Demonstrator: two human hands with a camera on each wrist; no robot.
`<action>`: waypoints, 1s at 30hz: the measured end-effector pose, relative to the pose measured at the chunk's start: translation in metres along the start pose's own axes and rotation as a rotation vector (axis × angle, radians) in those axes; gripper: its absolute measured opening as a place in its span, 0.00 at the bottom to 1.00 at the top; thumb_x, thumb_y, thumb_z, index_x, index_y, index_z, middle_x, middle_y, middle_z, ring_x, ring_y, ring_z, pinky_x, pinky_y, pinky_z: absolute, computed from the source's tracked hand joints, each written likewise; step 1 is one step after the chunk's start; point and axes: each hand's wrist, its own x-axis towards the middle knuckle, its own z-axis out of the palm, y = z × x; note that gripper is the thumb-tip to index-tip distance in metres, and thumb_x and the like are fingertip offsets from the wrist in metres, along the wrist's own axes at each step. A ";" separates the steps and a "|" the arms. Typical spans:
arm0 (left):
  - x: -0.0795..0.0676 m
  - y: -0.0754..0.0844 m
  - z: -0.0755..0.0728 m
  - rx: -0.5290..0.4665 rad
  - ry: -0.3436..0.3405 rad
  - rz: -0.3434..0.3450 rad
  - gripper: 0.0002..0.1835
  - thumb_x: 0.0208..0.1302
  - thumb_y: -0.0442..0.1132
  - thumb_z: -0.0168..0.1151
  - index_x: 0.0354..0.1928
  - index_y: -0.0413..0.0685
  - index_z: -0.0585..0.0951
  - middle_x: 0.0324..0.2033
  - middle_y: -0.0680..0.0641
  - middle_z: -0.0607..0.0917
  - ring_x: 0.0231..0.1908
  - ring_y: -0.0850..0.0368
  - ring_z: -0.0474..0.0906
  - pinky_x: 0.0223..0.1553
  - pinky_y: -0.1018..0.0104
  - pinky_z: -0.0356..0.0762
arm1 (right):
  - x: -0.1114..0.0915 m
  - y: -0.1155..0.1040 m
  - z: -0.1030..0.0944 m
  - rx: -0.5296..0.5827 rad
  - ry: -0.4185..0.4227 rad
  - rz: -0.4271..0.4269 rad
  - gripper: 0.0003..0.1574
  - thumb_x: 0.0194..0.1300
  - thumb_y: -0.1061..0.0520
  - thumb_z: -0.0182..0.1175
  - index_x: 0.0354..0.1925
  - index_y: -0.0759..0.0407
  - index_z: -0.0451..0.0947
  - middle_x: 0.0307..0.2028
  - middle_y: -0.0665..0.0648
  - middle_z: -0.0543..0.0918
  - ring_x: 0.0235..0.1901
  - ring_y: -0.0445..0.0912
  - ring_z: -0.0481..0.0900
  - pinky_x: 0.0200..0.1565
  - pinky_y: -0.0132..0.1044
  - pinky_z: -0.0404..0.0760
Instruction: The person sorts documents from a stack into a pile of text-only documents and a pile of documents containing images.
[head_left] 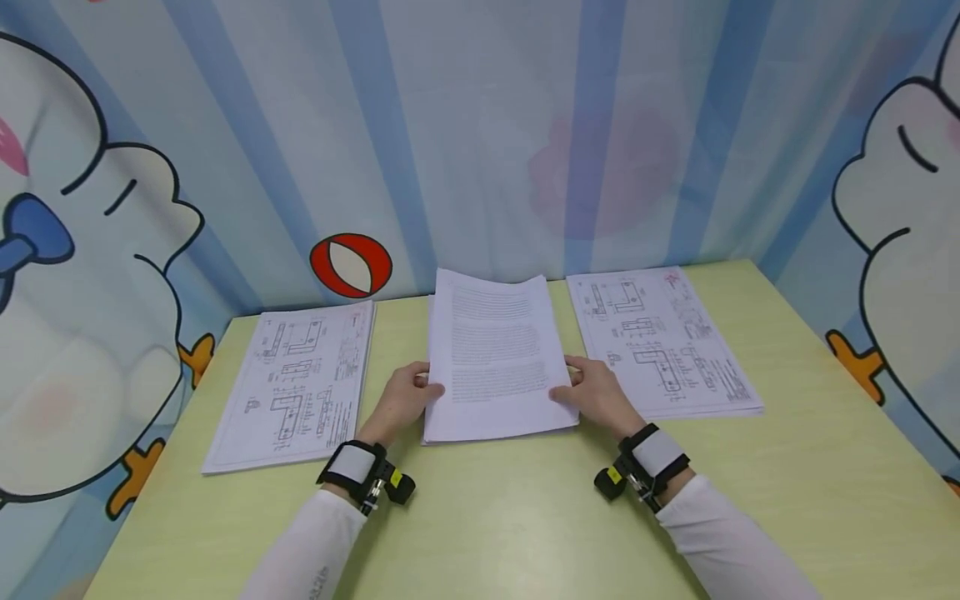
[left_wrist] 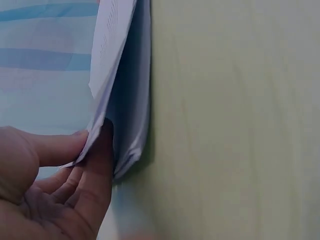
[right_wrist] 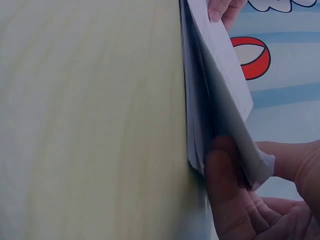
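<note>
A sheaf of white paper [head_left: 497, 417] covered in printed text lies in front of me at the middle of the table. My left hand [head_left: 402, 398] pinches its left edge, thumb on top and fingers beneath. On the opposite edge my right hand [head_left: 598, 395] pinches it the same way. Both wrist views show the held sheaf [left_wrist: 107, 55] raised off more sheets [right_wrist: 194, 110] lying on the table, with a dark gap between. Fingers of each hand reach into that gap. One corner of the held paper is bent near the right thumb.
To the left lies a stack of technical drawings [head_left: 300, 379]; another stack of drawings [head_left: 663, 342] lies to the right, close to my right hand. The pale yellow-green table [head_left: 517, 517] ends at a striped blue curtain [head_left: 487, 125] with cartoon figures.
</note>
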 end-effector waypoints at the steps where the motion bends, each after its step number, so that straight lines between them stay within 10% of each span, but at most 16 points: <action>1: 0.000 -0.001 0.000 0.015 0.007 -0.003 0.24 0.62 0.37 0.58 0.61 0.43 0.71 0.42 0.42 0.79 0.36 0.52 0.75 0.33 0.67 0.72 | 0.001 0.000 0.000 -0.019 -0.004 0.000 0.42 0.55 0.59 0.64 0.66 0.65 0.61 0.31 0.62 0.82 0.21 0.44 0.72 0.22 0.32 0.65; 30: -0.010 -0.005 -0.018 0.234 0.055 -0.009 0.24 0.62 0.46 0.56 0.58 0.41 0.76 0.43 0.41 0.83 0.27 0.55 0.75 0.24 0.69 0.67 | 0.017 -0.013 -0.004 -0.369 -0.056 0.016 0.30 0.60 0.51 0.58 0.55 0.68 0.74 0.23 0.61 0.82 0.15 0.44 0.71 0.15 0.30 0.64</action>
